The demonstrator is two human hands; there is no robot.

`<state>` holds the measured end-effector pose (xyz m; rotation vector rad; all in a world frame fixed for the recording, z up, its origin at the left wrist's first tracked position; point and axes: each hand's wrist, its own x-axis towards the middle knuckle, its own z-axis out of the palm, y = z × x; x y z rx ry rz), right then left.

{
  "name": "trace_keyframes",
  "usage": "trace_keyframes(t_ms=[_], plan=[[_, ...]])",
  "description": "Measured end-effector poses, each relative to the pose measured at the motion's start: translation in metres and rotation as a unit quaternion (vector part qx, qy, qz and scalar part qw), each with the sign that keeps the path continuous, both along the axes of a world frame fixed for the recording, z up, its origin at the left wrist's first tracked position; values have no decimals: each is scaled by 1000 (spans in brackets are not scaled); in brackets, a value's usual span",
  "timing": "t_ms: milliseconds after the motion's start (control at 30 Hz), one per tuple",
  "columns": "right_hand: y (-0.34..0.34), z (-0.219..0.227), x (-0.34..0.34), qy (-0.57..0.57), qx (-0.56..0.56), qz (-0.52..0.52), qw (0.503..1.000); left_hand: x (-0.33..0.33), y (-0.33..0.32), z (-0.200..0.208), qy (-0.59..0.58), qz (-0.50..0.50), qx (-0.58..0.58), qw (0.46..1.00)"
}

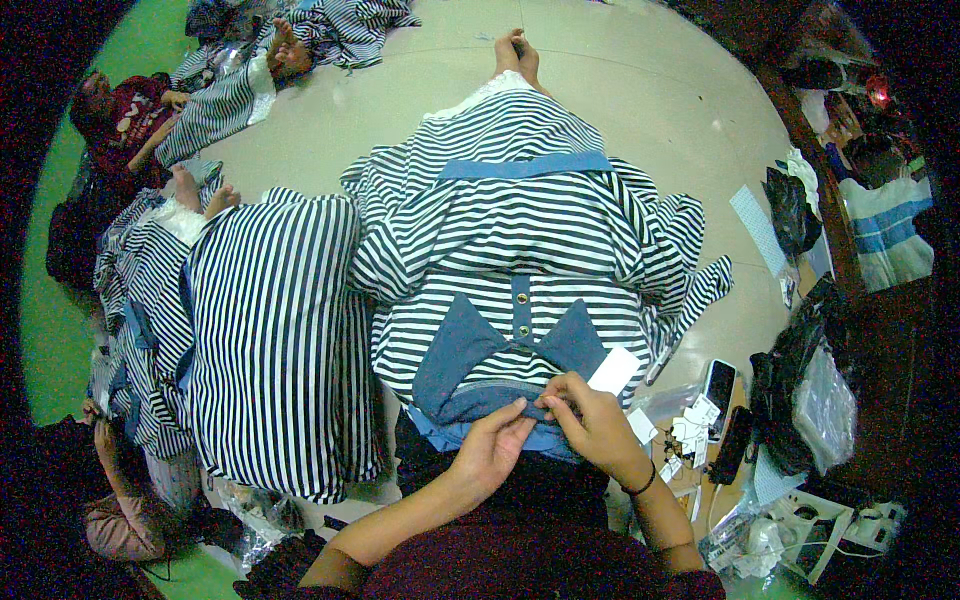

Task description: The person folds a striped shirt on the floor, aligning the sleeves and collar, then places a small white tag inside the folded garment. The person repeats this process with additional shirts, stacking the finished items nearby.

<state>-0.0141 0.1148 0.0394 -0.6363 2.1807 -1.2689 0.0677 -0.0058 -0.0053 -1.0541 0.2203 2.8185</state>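
Note:
A black-and-white striped shirt point(515, 300) with a blue collar point(450, 365) and a buttoned placket point(522, 315) is spread across my lap. My left hand point(495, 440) pinches the inner neck edge of the collar between thumb and fingers. Right beside it, my right hand point(590, 420) has its fingertips closed on the same edge; anything small between them is hidden. A blank-looking white card tag point(615, 370) lies against the shirt by my right hand. Over my legs, more striped shirts point(490, 225) are heaped, one showing a blue band point(525, 165).
A tall striped stack point(275, 340) stands at my left, with seated people point(125, 130) beyond. To my right lie a phone point(719, 385), loose white tags point(695, 425), a black plastic bag point(800, 390), a blue-striped cloth point(885, 235) and a white frame-like stand point(815, 530).

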Motion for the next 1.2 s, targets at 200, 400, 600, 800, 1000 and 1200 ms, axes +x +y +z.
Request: trace_keyframes(t_ms=[200,400,600,800,1000,1200], plan=[[3,3,-1,-43,-26,-10,999,2,3,11,-78,-92,-194,974],[-1,2,-4,107,-46,35,993,3,-2,16,-67,-109,-194,973],[1,2,-4,70,-19,30,997,6,-2,16,-46,-102,-206,972],[2,4,-2,51,16,43,998,4,-3,22,-53,-119,-223,966],[2,7,-5,114,39,118,986,4,-1,27,-28,-115,-274,954],[-5,9,1,184,93,169,964,7,-5,17,-9,-151,-286,946]])
